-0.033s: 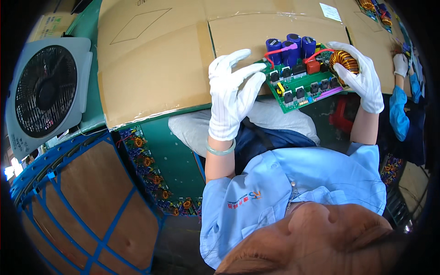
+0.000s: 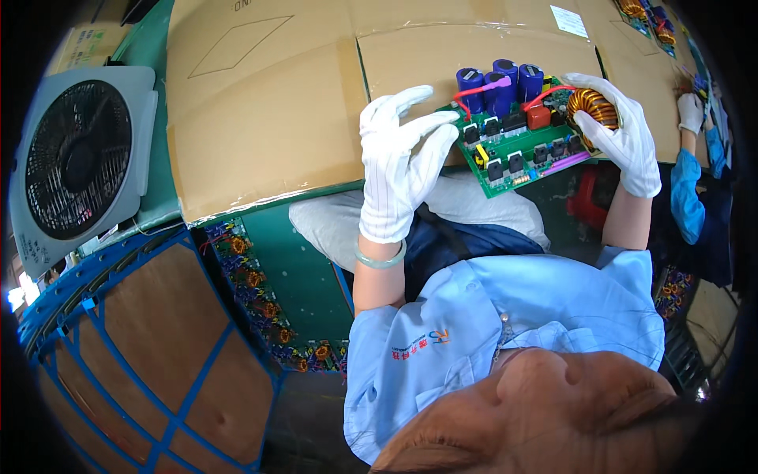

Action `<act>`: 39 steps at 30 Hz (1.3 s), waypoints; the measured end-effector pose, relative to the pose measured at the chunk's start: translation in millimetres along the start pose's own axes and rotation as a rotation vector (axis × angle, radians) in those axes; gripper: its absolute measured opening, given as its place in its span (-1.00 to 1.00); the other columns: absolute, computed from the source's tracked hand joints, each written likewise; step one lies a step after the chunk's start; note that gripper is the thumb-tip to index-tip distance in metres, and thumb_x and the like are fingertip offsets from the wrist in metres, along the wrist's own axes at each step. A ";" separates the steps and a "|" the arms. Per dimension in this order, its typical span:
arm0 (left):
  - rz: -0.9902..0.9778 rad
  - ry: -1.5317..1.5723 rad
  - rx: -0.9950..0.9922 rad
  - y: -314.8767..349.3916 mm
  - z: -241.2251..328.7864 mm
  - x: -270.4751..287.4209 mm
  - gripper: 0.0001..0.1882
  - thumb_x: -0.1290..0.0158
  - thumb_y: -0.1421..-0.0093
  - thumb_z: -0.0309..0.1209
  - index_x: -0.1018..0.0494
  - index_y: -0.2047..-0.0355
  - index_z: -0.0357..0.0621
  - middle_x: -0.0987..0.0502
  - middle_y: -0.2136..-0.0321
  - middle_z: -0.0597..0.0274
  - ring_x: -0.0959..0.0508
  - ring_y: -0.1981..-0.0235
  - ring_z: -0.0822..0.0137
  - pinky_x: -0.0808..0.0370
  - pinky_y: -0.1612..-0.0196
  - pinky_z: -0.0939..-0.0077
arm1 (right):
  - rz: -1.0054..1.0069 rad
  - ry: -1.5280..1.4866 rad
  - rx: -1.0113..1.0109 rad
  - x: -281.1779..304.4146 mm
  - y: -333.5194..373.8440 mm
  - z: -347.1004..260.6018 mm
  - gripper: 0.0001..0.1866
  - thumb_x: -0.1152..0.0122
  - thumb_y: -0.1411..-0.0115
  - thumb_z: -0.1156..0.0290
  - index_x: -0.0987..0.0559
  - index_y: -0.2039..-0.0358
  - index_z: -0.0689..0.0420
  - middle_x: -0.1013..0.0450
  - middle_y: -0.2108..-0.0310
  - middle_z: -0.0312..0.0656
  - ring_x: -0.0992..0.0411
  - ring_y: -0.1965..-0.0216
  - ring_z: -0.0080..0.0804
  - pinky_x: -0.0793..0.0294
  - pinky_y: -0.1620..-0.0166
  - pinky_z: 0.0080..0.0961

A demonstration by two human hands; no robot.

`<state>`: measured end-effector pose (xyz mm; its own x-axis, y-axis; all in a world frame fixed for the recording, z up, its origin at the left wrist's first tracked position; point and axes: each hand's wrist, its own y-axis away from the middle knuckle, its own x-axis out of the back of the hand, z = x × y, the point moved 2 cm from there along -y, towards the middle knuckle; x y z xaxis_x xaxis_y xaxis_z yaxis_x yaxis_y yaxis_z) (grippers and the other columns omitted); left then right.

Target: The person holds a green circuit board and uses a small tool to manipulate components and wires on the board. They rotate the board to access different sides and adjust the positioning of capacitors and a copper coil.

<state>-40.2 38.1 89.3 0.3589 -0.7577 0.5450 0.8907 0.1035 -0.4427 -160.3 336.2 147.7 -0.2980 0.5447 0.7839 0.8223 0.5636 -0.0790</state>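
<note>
A green circuit board [image 2: 517, 144] is held tilted above my lap at the near edge of the cardboard. It carries purple cylindrical capacitors [image 2: 497, 96], red wires, a red block part [image 2: 538, 118], several black transistors and a copper-wound ring coil [image 2: 592, 110]. My right hand [image 2: 628, 142], in a white glove, grips the board's right end, with thumb and fingers around the coil. My left hand [image 2: 399, 154], also gloved, is beside the board's left edge. Its fingers are spread and the fingertips come up to the edge; whether they touch it I cannot tell.
Flattened cardboard [image 2: 268, 110] covers the table. At the left stands a grey box fan [image 2: 83, 158]. Below it is a blue-framed brown panel [image 2: 158, 340], next to a row of similar boards [image 2: 253, 276]. A co-worker's gloved hand [image 2: 690, 112] shows at the far right, near more boards [image 2: 647, 24].
</note>
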 end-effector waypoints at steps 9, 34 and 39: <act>-0.066 0.019 0.021 -15.0 7.9 -16.5 -0.83 -0.37 0.00 -0.33 -0.74 0.36 -0.04 -0.62 0.08 0.11 -0.53 0.04 0.16 -0.42 -0.05 0.28 | -0.011 -0.035 0.018 2.7 -7.0 -4.1 -0.61 -0.34 -0.11 0.38 -0.61 0.03 0.17 -0.63 0.16 -0.10 -0.65 0.15 -0.27 -0.57 0.01 -0.44; -0.015 0.287 0.248 -16.4 -8.3 -19.6 -0.90 -0.30 -0.04 -0.46 -0.72 0.38 -0.08 -0.62 0.14 0.06 -0.55 0.04 0.17 -0.45 -0.08 0.28 | 0.010 0.024 0.077 3.4 -9.7 -0.5 -0.62 -0.33 -0.14 0.25 -0.62 0.07 0.15 -0.63 0.22 -0.04 -0.64 0.20 -0.13 -0.60 0.07 -0.41; 0.397 0.254 0.349 -2.5 -46.7 4.7 -0.93 -0.21 -0.21 -0.51 -0.66 0.32 -0.21 -0.61 0.11 0.02 -0.58 0.08 0.28 -0.51 0.02 0.41 | 0.008 0.076 0.079 3.3 -11.8 0.8 -0.62 -0.30 -0.15 0.19 -0.63 0.07 0.12 -0.62 0.22 -0.04 -0.64 0.21 -0.12 -0.60 0.08 -0.41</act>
<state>-53.7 4.1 59.7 0.6441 -0.7439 0.1784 0.7564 0.5844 -0.2938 -171.3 331.8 150.8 -0.2511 0.5026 0.8273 0.7829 0.6081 -0.1318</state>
